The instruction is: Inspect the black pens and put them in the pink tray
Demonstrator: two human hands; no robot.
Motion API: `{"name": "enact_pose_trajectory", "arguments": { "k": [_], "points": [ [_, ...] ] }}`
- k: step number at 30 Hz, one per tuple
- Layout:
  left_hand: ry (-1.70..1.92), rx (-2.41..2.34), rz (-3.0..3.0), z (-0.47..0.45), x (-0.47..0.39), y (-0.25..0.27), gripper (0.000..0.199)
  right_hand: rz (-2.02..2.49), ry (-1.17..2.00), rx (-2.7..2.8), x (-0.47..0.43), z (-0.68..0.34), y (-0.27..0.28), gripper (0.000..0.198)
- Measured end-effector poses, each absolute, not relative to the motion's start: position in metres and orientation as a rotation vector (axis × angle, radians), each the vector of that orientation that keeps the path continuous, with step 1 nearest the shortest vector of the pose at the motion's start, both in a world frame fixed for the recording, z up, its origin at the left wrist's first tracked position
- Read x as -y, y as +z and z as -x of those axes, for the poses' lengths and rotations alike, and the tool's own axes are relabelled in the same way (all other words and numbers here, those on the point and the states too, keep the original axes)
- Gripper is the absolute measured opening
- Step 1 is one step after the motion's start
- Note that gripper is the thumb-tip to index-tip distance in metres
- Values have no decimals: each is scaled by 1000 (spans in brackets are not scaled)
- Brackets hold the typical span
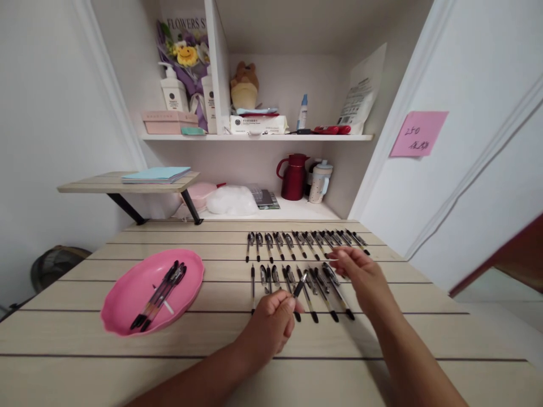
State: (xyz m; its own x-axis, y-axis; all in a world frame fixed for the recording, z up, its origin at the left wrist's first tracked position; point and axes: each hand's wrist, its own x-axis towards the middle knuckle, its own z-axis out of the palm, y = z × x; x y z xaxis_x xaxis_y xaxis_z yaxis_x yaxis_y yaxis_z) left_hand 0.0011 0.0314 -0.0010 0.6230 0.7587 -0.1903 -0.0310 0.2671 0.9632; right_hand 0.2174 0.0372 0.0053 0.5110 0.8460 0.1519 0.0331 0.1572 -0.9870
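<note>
My left hand [274,319] is closed around a black pen [301,284], whose bare point slants up to the right. Over the right part of the nearer row of pens [324,288] hovers my right hand [360,274], its fingers bent and drawn together. What lies between those fingertips, if anything, is too small to make out. Pens with clear barrels and black ends make up this row, with dark caps [275,275] among them at the left. Behind it runs a farther row of similar pens [289,246].
On the left a pink scalloped tray [114,302] holds several pens [163,294]. A raised wooden shelf [93,183] on black legs bears blue papers [156,174]. At the back stand a red jug [294,178], a pale cup [319,183] and a white plastic bag [231,200].
</note>
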Motion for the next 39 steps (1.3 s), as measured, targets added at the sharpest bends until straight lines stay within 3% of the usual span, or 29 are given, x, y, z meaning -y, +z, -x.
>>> {"name": "enact_pose_trajectory", "arguments": {
  "k": [4,6,10,17,24,34,37,39],
  "points": [
    [598,-733,-1136,0,-31,-2,28,1536,389,702,-43,-249,-3,32],
    [593,-721,-1105,0,-30,-2,30,1500,563,790,-39,-240,-3,33],
    [600,-646,-1017,0,-30,-3,30,1078,1197,1021,-26,-189,5,35],
    [555,-559,-922,1,-32,-4,25,700,1461,855,-21,-140,2,25],
    [504,-552,-933,1,-32,-4,27,680,1455,765,-24,-142,-5,16],
    [645,-732,-1169,-3,-32,-7,27,820,1364,861,-27,-149,-10,23],
    [633,-711,-1097,-1,-33,-6,28,1029,1172,976,-34,-174,2,36],
    [616,-685,-1058,1,-34,-6,29,1362,870,1062,-43,-201,11,38]
  ]
}}
